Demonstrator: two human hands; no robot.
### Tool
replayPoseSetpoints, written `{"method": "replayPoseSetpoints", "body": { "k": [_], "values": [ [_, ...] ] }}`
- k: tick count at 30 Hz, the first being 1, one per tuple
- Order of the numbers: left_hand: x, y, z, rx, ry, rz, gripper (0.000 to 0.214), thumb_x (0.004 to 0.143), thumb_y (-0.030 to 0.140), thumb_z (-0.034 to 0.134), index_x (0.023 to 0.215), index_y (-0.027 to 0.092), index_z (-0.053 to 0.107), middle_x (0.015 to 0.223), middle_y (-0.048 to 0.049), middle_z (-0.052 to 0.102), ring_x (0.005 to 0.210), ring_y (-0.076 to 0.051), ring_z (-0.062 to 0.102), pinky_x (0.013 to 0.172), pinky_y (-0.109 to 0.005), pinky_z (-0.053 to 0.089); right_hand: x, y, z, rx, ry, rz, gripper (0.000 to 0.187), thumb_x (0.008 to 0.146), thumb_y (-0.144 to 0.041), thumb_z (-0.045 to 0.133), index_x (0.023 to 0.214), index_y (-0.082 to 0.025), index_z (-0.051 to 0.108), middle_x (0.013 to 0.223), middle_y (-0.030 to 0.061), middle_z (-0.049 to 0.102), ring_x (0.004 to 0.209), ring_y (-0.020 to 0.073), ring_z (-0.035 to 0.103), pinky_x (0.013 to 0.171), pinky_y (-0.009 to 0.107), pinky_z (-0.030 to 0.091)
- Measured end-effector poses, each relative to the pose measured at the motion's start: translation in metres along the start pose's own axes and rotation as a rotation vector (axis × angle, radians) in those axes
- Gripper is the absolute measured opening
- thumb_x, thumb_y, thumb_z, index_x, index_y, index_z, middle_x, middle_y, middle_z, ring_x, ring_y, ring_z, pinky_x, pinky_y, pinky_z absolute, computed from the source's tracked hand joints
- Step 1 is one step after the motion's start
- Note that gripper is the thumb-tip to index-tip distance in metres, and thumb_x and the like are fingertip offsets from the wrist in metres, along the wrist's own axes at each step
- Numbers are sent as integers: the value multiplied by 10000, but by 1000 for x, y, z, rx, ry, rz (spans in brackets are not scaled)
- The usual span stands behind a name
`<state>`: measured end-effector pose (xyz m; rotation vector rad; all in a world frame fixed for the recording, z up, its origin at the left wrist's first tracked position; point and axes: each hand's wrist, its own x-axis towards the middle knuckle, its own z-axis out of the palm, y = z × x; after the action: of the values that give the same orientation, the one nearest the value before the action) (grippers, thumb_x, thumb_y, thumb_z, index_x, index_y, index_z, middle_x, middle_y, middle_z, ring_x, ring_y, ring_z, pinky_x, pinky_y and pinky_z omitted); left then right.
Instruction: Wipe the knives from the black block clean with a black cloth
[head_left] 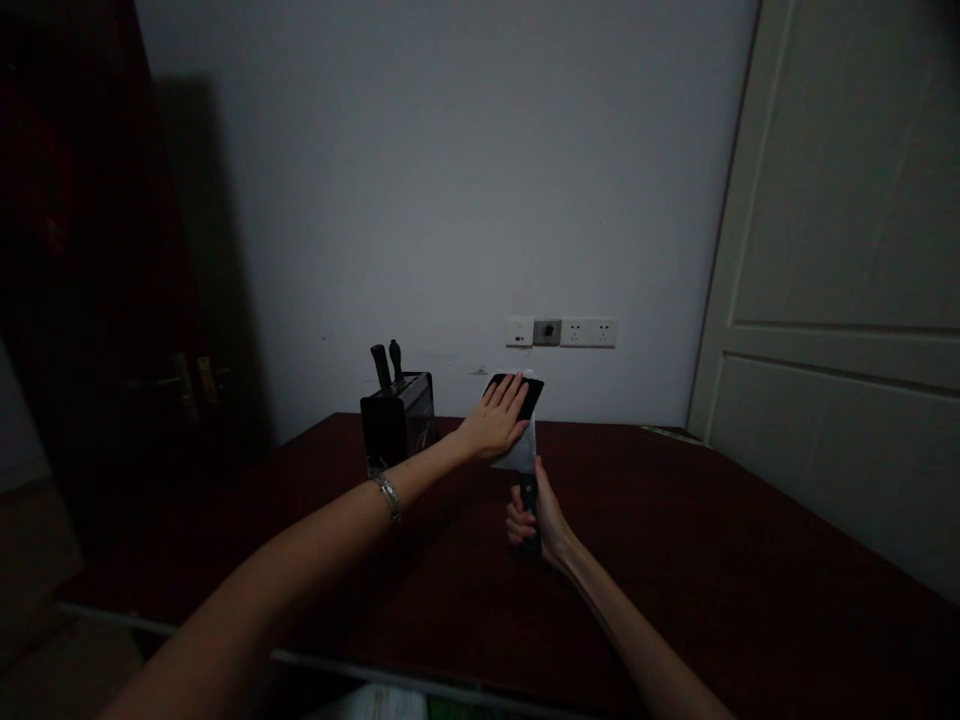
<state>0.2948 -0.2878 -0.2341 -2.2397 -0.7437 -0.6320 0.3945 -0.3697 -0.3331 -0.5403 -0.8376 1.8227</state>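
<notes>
My right hand (544,525) is closed around the black handle (529,492) of a cleaver, held with its broad blade (525,450) pointing up and away from me. Against the upper part of that blade lies my left hand (495,418), flat with fingers stretched out. A dark, flat patch (534,398) shows under and beside the left fingers; whether it is a cloth or part of the blade is unclear. Something whitish edges its top. The left hand hides much of the blade.
A dark knife block (397,410) with two black handles sticking up stands at the back left of the dark red table (645,560). Behind are a pale wall with sockets (589,332) and, at right, a light panelled door (840,240).
</notes>
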Motion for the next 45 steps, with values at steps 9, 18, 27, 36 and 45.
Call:
{"method": "replayPoseSetpoints", "body": {
  "k": [9, 18, 27, 36, 45],
  "values": [
    [2, -18, 7, -44, 3, -49, 584, 906, 403, 251, 1386, 80, 171, 1467, -131, 91, 1347, -232, 40, 1074, -394, 149, 2, 2, -1, -9, 2, 29, 675, 731, -752, 238, 384, -185, 354, 265, -86, 227, 231, 36, 171, 288, 182, 234],
    [-5, 22, 13, -59, 39, -90, 589, 899, 403, 268, 1382, 80, 171, 1468, -139, 68, 1346, -245, 13, 1065, -418, 178, 5, -4, -9, 17, 6, -17, 658, 724, -756, 251, 402, -191, 354, 266, -83, 244, 230, 38, 178, 289, 184, 220],
    [6, -3, 17, -41, 11, -281, 569, 909, 385, 237, 1374, 60, 192, 1461, -155, 105, 1343, -255, 63, 1059, -421, 203, 3, 2, -5, 27, -24, 82, 666, 748, -733, 237, 393, -183, 358, 273, -83, 225, 237, 39, 171, 297, 184, 221],
    [-28, 26, 15, -34, 38, -285, 590, 901, 390, 270, 1384, 69, 159, 1461, -159, 96, 1343, -258, 51, 1049, -428, 226, 6, 1, -6, -8, -20, 92, 673, 717, -763, 245, 389, -188, 364, 263, -76, 254, 227, 43, 188, 286, 186, 222],
    [-19, 13, 21, -45, 54, -336, 577, 901, 394, 270, 1376, 74, 197, 1459, -151, 124, 1342, -252, 75, 1051, -415, 223, 4, 5, -4, -17, -6, 103, 666, 731, -753, 225, 384, -192, 321, 266, -85, 222, 227, 38, 158, 288, 185, 200]
  ]
}}
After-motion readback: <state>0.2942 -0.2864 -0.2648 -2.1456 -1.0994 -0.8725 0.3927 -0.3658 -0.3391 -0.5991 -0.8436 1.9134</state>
